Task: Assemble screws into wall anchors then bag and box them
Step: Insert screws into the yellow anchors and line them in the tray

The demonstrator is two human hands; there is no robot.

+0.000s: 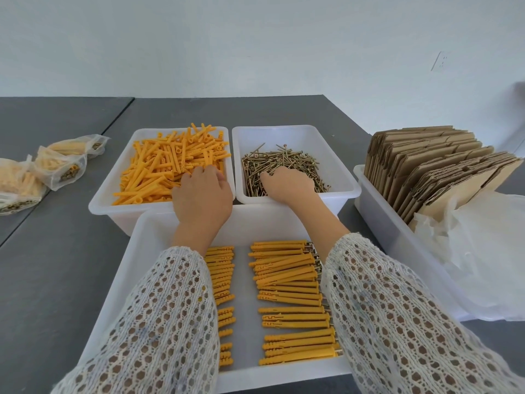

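**A:** Which step are you on?

**B:** Picking parts, I'd say. My left hand (202, 198) is down in the heap of loose anchors (170, 169) in the white bin (105, 199) at centre-left of the frame, fingers curled into the pile. My right hand (287, 185) is in the screws (279, 166), in the tub (341, 155) just right of centre. The fingertips are buried on both sides, so I cannot tell whether either hand has closed on a piece yet.

**A:** And the next move?

**B:** Probably one anchor and one screw lifted clear, then the screw point lined up with the anchor's open end. The screws are thin, brassy and tangled, so singling one out takes a careful pinch.

**A:** How do the parts handle?

**B:** The anchors are long orange-yellow plastic sleeves, ribbed and slotted near one end, likely light and a bit slick. The screws look hard and pointed.

**A:** Where's the finished work?

**B:** The assembled anchors (289, 282) lie in rows in the tray (136, 251) at the bottom centre, under my lace sleeves (159, 322). Filled bags (61, 166) sit at the left edge, and flat cardboard boxes (431, 166) stand in a bin on the right beside crumpled clear plastic (483, 245).
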